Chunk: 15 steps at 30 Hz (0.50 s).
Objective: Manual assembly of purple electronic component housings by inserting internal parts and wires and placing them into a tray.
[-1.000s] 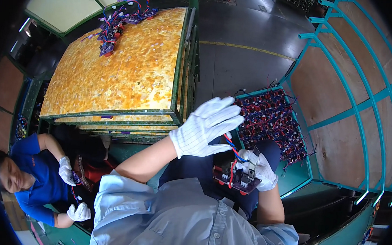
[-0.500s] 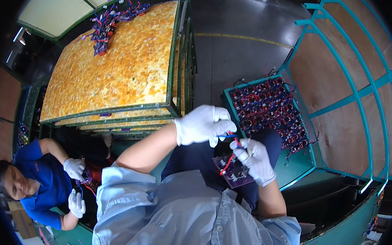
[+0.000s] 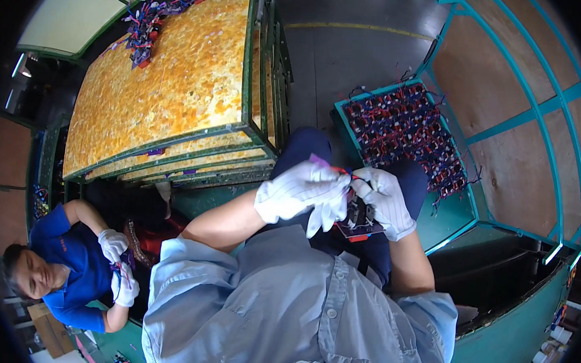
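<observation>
Both my hands wear white gloves and meet in front of my lap. My left hand [image 3: 303, 194] is closed, pinching red and blue wires [image 3: 341, 172] between thumb and fingers. A small purple piece [image 3: 318, 160] sticks out above its fingers; its kind I cannot tell. My right hand [image 3: 388, 202] is closed around the same wires where they run down to a circuit board [image 3: 360, 220]. This purple board carries dark components and a red part at its lower edge. It hangs below the fingers, partly hidden by both gloves.
Ahead right, a teal-edged tray [image 3: 349, 122] holds rows of wired boards [image 3: 403, 135]. A green rack with a mottled yellow top [image 3: 170, 87] stands ahead left, bearing a heap of wired boards [image 3: 143, 33]. A co-worker [image 3: 73, 261] sits at left. Teal-framed panels [image 3: 513, 122] rise at right.
My hands have come closer together, and the left fingers have closed in on the wires. The purple piece now shows above them. The board has turned. The co-worker's hands have drawn together.
</observation>
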{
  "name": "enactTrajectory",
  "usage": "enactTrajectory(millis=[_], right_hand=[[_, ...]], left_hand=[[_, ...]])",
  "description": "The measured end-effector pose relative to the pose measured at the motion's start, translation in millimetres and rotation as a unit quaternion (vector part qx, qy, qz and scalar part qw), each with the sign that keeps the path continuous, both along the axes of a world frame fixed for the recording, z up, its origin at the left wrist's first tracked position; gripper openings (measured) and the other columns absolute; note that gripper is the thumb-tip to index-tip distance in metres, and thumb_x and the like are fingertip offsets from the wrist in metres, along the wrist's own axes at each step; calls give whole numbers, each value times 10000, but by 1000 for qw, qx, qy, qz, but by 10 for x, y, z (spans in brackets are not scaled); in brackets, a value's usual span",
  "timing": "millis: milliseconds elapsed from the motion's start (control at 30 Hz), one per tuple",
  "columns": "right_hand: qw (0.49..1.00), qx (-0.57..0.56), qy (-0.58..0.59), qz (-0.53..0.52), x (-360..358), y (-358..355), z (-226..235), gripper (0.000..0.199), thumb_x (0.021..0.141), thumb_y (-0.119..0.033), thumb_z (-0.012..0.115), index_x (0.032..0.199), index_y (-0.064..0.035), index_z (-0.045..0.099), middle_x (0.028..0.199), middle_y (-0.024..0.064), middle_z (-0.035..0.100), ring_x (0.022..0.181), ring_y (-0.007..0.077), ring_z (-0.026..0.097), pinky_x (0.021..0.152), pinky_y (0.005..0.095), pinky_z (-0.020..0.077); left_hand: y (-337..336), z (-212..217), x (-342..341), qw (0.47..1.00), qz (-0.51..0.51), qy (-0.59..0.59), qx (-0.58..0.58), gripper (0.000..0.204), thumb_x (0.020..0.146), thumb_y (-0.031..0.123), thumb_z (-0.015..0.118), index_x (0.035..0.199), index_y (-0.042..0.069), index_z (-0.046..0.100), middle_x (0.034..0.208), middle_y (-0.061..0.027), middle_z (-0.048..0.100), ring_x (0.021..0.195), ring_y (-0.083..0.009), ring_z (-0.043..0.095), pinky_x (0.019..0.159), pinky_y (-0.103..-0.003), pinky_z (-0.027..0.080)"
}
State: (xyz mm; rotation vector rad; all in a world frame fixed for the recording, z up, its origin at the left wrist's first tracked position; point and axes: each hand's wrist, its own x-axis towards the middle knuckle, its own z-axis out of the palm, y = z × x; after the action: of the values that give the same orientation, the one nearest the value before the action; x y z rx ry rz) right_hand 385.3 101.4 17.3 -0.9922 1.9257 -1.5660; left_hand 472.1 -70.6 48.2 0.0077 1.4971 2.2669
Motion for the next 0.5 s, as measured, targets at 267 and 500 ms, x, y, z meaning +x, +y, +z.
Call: enactTrajectory(millis=[267,500], right_hand=[[964,-21,-206,169,345,120,-5,139,797,-147,591,824,-11,605,670,-4,536,588,48,435,548,223,362],[860,-168,-480,-35,174,226,-21,109,815,25,499,792,-40,584,781,49,594,645,34,524,567,163,419]], left_hand=[[-346,311,-406,552,114,370,-738,198,806,172,508,649,50,503,596,-116,544,509,-267,550,438,-354,428],[-256,281,-230,587,152,562,-562,528,651,107,582,1154,34,442,1157,-189,451,996,-328,500,840,-384,410]])
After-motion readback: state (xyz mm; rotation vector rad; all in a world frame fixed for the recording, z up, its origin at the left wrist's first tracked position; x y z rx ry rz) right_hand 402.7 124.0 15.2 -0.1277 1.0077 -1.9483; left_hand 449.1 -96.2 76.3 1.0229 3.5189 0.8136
